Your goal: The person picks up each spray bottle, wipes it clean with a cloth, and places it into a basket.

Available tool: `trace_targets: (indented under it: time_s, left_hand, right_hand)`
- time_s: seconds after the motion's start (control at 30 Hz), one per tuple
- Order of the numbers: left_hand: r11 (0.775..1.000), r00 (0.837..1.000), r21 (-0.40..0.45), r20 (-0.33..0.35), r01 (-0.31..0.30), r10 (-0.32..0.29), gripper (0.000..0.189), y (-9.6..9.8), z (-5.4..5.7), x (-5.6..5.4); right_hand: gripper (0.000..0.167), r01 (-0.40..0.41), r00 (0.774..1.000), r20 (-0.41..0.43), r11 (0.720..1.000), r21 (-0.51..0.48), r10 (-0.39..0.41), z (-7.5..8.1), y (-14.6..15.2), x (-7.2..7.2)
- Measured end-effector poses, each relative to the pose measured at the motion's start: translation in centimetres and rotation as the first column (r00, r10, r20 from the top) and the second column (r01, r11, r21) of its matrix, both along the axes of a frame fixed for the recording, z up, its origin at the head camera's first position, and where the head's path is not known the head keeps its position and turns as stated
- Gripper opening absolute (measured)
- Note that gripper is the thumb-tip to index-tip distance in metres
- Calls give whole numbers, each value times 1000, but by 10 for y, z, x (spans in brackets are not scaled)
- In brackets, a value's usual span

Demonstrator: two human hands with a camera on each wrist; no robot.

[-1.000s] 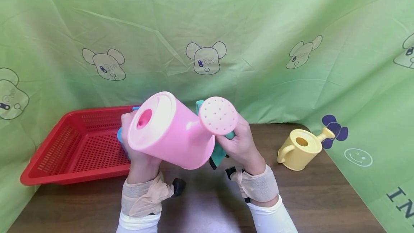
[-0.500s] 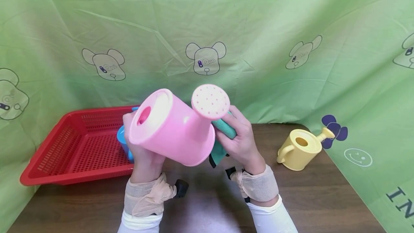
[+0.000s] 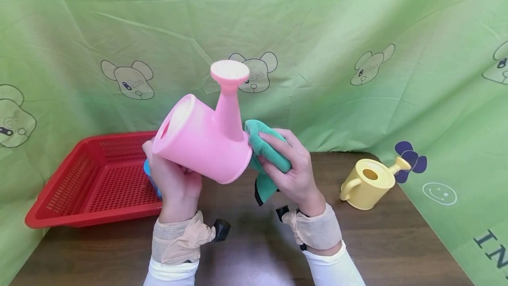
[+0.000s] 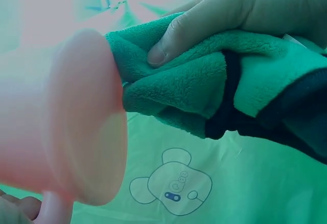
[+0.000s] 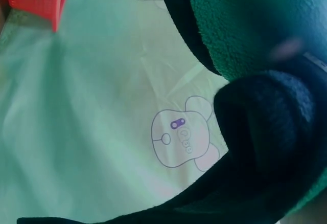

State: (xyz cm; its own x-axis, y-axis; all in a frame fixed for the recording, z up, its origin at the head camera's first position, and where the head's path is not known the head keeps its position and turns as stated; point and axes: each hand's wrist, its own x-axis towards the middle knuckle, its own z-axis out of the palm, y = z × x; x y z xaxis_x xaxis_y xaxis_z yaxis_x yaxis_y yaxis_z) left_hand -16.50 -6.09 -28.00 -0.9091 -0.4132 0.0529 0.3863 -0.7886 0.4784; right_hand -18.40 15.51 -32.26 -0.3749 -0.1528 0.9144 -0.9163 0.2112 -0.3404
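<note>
A pink watering can (image 3: 206,140) is held tilted in the air, its sprinkler spout pointing up. My left hand (image 3: 174,184) grips it from behind and below; in the left wrist view a few of those fingers curl by the can's handle (image 4: 55,208). A folded green cloth (image 3: 270,151) with black edging is pinched in my right hand (image 3: 297,171). In the left wrist view, the cloth (image 4: 173,86) touches the edge of the can's base (image 4: 97,121). Cloth (image 5: 240,24) fills much of the right wrist view and hides most of that hand.
On the left of the brown table (image 3: 381,242) sits a red perforated basket (image 3: 71,222). A blue object (image 3: 148,171) shows in it, partly behind my left hand. To the right stands a yellow watering can (image 3: 369,184). A green printed curtain (image 3: 309,21) hangs behind.
My left hand has turned the pink can, so its spout swings from facing me to pointing up. The cloth in my right hand now shows against the can's base edge.
</note>
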Motion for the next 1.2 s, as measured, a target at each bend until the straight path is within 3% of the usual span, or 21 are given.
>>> trace_targets:
  time_s: [0.07,0.17,0.33,0.77,0.93,1.03,1.2]
  left_hand:
    - [1000,1000,2,9,4,-4,37,-1,-1,-1]
    - [999,999,20,-31,33,-32,36,-2,-2,-1]
    - [998,996,21,-69,59,-58,37,0,-6,-1]
    - [982,989,122,-42,145,-141,50,3,-9,-3]
    - [961,977,182,-73,210,-200,53,6,-10,-4]
    - [961,977,176,-71,213,-203,52,7,-11,-5]
    - [940,968,236,-91,247,-232,51,6,-10,-7]
  right_hand:
    - [43,-9,1000,-5,1000,-2,9,0,-1,1]
    - [47,-13,1000,1,1000,-6,13,1,-3,2]
    - [38,-11,1000,-24,1000,-18,11,-1,-6,3]
    - [33,-11,999,-40,1000,1,11,0,-14,6]
    - [31,8,999,-48,999,46,-6,1,-16,8]
    - [29,16,998,-54,996,90,-11,0,-17,9]
    - [28,-4,999,-47,987,162,12,-2,-18,9]
